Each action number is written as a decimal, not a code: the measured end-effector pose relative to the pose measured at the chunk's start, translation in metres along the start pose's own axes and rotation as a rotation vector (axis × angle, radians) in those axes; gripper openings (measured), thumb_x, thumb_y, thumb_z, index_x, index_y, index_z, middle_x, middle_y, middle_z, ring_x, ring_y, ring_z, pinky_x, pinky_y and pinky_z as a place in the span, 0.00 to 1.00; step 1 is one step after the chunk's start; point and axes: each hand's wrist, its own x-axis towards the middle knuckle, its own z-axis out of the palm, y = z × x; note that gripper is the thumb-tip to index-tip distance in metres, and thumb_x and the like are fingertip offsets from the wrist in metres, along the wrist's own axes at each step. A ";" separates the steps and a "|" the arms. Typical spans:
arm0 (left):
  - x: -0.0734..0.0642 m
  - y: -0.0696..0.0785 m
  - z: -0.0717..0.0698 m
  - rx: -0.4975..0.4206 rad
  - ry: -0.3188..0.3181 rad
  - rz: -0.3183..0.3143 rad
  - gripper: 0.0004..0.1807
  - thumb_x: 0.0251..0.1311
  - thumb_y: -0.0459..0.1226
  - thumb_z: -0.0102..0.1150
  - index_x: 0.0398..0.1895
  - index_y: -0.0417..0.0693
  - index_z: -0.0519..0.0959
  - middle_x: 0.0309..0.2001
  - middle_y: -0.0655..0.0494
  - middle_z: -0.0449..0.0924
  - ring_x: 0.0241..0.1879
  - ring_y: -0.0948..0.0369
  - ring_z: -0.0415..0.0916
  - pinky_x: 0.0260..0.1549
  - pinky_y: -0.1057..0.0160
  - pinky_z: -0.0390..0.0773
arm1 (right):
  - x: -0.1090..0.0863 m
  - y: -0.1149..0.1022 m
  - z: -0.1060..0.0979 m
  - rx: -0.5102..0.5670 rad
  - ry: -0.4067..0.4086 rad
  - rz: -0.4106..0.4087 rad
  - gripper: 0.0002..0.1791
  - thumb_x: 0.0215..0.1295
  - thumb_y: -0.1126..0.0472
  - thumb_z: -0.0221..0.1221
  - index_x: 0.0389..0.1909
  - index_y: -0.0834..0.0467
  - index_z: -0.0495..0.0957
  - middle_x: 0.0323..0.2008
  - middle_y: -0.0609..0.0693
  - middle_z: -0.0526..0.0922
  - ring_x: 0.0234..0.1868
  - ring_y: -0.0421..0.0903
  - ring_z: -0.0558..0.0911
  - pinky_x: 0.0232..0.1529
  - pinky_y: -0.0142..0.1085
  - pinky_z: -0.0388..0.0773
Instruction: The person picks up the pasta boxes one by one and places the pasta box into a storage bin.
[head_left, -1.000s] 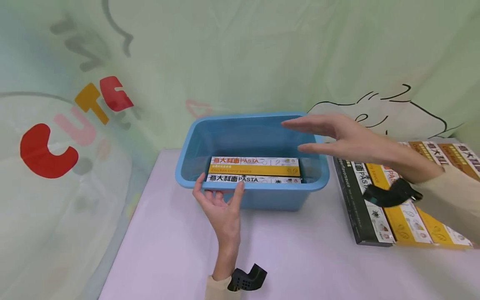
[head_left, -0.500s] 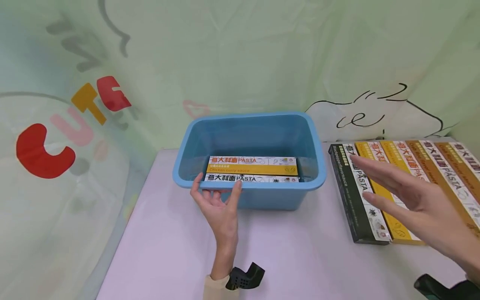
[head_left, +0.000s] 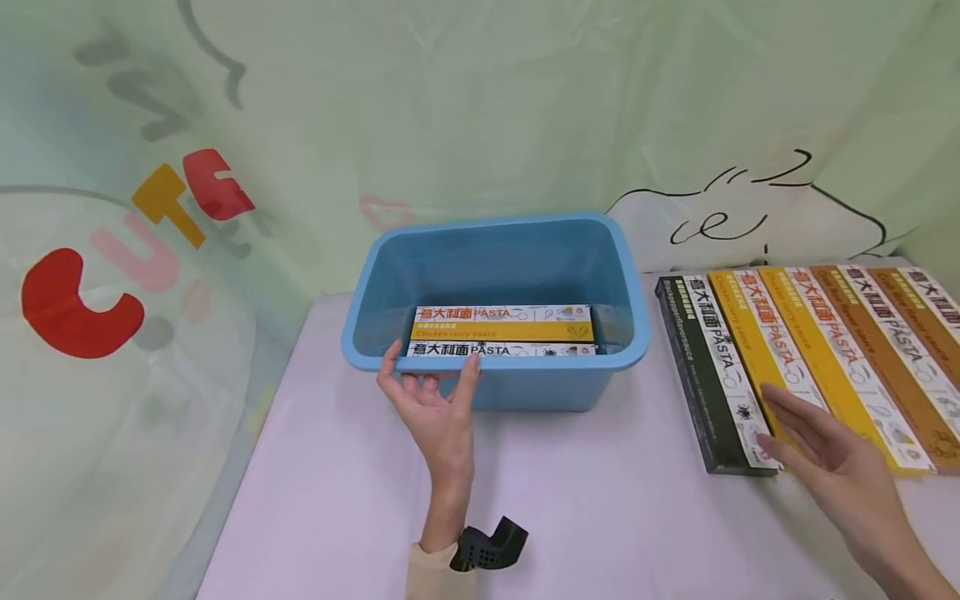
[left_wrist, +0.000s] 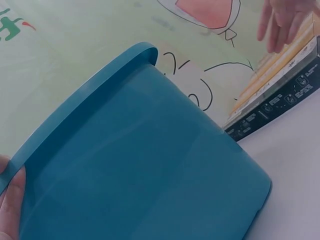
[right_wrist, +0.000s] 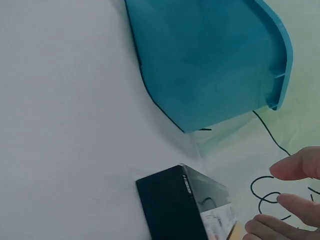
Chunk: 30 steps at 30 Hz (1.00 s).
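Note:
My left hand point(head_left: 442, 429) grips the near rim of a blue plastic bin point(head_left: 536, 390), with fingertips over the edge and other fingers curled beneath it. Inside the bin lie a yellow pasta box point(head_left: 502, 331) and, nearer me, a pasta box with a white printed strip point(head_left: 525, 349). My right hand point(head_left: 843, 471) hovers with thumb and fingers apart over the near ends of the boxes on the right, holding nothing. Nearest to it are a black pasta box point(head_left: 697, 392) and a yellow pasta box point(head_left: 738, 321). Whether the fingertips touch a box, I cannot tell.
Further right in the same row lie another yellow pasta box point(head_left: 798, 333) and two brown pasta boxes point(head_left: 851, 333), side by side. A pale tablecloth point(head_left: 592, 500) covers the table. Behind the bin hangs a printed green curtain point(head_left: 487, 108).
My right hand has moved from above the bin, right and toward me, to the near ends of the boxes on the right. The left hand keeps its hold on the rim.

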 end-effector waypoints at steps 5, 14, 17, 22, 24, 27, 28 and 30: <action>0.001 0.001 0.001 -0.011 -0.002 0.004 0.47 0.60 0.22 0.69 0.75 0.42 0.49 0.68 0.42 0.66 0.57 0.43 0.74 0.52 0.57 0.86 | -0.007 0.007 0.008 0.045 -0.025 0.077 0.39 0.77 0.62 0.61 0.82 0.59 0.55 0.79 0.39 0.63 0.63 0.14 0.67 0.54 0.11 0.69; 0.000 0.002 0.001 -0.022 0.002 0.000 0.47 0.59 0.22 0.68 0.75 0.40 0.49 0.68 0.42 0.67 0.58 0.47 0.76 0.53 0.58 0.86 | -0.017 0.009 0.018 0.306 0.040 0.086 0.39 0.71 0.73 0.62 0.80 0.55 0.61 0.72 0.35 0.71 0.62 0.18 0.72 0.52 0.14 0.73; -0.001 0.001 0.000 -0.022 0.002 -0.002 0.47 0.59 0.22 0.68 0.75 0.41 0.49 0.68 0.42 0.67 0.59 0.46 0.76 0.52 0.59 0.86 | -0.019 0.012 0.020 0.480 0.043 0.039 0.36 0.69 0.79 0.61 0.74 0.50 0.70 0.62 0.29 0.78 0.55 0.17 0.77 0.51 0.16 0.76; -0.001 0.000 0.000 -0.022 0.004 -0.004 0.47 0.59 0.22 0.68 0.75 0.42 0.49 0.69 0.42 0.67 0.59 0.45 0.75 0.53 0.58 0.85 | -0.021 0.008 0.030 0.310 0.076 0.112 0.43 0.70 0.73 0.64 0.82 0.55 0.57 0.79 0.43 0.63 0.74 0.27 0.63 0.61 0.14 0.67; 0.000 0.000 0.000 -0.023 0.008 -0.005 0.46 0.59 0.22 0.68 0.74 0.42 0.50 0.68 0.42 0.67 0.59 0.44 0.75 0.53 0.58 0.86 | -0.020 0.003 0.035 0.140 0.081 0.148 0.50 0.69 0.68 0.67 0.84 0.59 0.48 0.84 0.52 0.51 0.81 0.39 0.54 0.65 0.12 0.59; 0.000 0.000 0.000 -0.029 0.013 -0.008 0.46 0.59 0.21 0.68 0.74 0.42 0.50 0.68 0.41 0.67 0.59 0.45 0.75 0.52 0.58 0.86 | -0.018 -0.002 0.042 -0.035 0.088 0.139 0.57 0.66 0.64 0.71 0.84 0.63 0.42 0.82 0.66 0.47 0.82 0.60 0.51 0.71 0.15 0.53; 0.000 0.001 0.000 -0.028 0.014 -0.009 0.46 0.59 0.21 0.68 0.74 0.42 0.50 0.68 0.41 0.67 0.59 0.46 0.76 0.52 0.58 0.86 | -0.017 -0.003 0.043 -0.079 0.093 0.130 0.58 0.64 0.63 0.73 0.84 0.64 0.42 0.81 0.70 0.47 0.81 0.66 0.52 0.75 0.22 0.54; -0.001 0.001 0.000 -0.030 0.017 -0.013 0.46 0.58 0.21 0.68 0.74 0.42 0.51 0.68 0.41 0.67 0.58 0.47 0.76 0.52 0.58 0.86 | -0.013 -0.004 0.046 -0.163 0.097 0.126 0.62 0.61 0.61 0.75 0.83 0.66 0.41 0.80 0.73 0.48 0.77 0.73 0.54 0.80 0.40 0.56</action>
